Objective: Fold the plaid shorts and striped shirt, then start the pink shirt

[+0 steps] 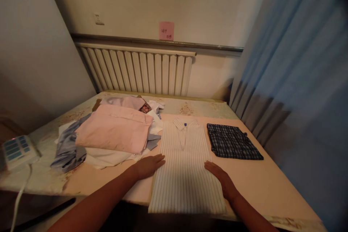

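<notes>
- Counted: one striped shirt (185,163), one folded dark plaid garment (233,141), one loose pile of clothes (108,141), and two hands in view.
- The pile was topped by a folded pink shirt (114,132). Blue-grey and white pieces lay beneath it; I could not tell how many.
- The left hand (148,166) lay palm down and flat, its fingers (159,159) stretched out and close together. The fingertips touched the left edge of the striped shirt. It gripped nothing.
- The right hand (221,177) was also flat and spread out, palm down. It rested on the right edge of the striped shirt and held nothing.
- The striped shirt lay at the middle of the counter (272,185), between the pile and the plaid garment.
- The shirt was white with thin dark vertical stripes and folded into a long, narrow rectangle. The collar faced away from the person, with a small blue tag at the neck. The hem reached the near edge of the counter.
- The plaid garment lay just beside the shirt on the right, apart from the right hand.
- Around the counter were one white radiator (138,69) behind it, one pink sticky note (166,30) on the wall, a blue curtain (299,79) at right and one keypad device (16,150) at far left.
</notes>
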Available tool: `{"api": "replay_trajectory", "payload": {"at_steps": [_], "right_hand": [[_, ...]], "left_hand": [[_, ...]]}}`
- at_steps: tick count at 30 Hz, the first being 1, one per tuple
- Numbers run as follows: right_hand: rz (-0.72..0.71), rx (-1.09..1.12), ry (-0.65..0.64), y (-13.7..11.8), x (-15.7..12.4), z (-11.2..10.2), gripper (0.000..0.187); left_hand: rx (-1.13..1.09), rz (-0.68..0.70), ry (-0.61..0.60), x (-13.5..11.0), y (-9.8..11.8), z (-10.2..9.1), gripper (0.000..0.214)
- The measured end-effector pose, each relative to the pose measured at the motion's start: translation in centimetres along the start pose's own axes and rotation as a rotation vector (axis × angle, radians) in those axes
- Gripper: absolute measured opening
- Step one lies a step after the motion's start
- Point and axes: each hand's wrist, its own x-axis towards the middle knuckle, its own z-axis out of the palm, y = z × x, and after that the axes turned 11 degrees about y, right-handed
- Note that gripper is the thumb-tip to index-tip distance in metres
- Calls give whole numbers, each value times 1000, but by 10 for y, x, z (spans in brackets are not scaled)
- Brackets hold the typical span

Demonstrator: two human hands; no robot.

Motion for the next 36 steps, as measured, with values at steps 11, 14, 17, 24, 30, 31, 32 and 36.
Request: {"api": "replay_trajectory", "payload": {"at_steps": [11, 14, 17, 24, 30, 31, 32, 36], "right_hand": [[-114, -167, -3, 11, 2, 7, 46], [-174, -205, -17, 16, 9, 9, 47], [-198, -212, -62, 19, 18, 8, 49], [-225, -119, -109, 24, 31, 7, 51], [-87, -34, -149, 0, 19, -14, 46], [-46, -25, -172, -6, 14, -19, 46], [4, -18, -191, -13, 8, -24, 46], [211, 57, -241, -44, -14, -40, 42]], "left_hand": [[85, 38, 108, 8, -11, 21, 58], [75, 22, 174, 5, -17, 30, 60], [50, 18, 237, 2, -19, 35, 64], [-40, -22, 356, -1, -13, 36, 47], [-109, -104, 364, -24, 8, 40, 44], [-124, -116, 353, -31, 14, 42, 44], [-143, -128, 342, -39, 20, 44, 44], [-268, -184, 326, -71, 45, 52, 43]]}}
